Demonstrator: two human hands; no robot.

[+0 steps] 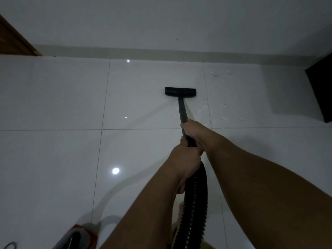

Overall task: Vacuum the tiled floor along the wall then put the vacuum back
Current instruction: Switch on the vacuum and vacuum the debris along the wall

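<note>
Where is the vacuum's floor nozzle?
In the head view, the floor nozzle sits right of centre on the tiled floor, short of the baseboard.

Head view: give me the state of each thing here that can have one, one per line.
Floor nozzle: flat on the tiles, short of the wall.
Wand: tilted, held by both hands.
Right hand: grips the wand, farther forward.
Left hand: grips the wand's hose end.
Hose: hangs back toward the person.
Debris: scattered right of the nozzle, not yet picked up.
Vacuum body: on the floor, lower left.
</note>
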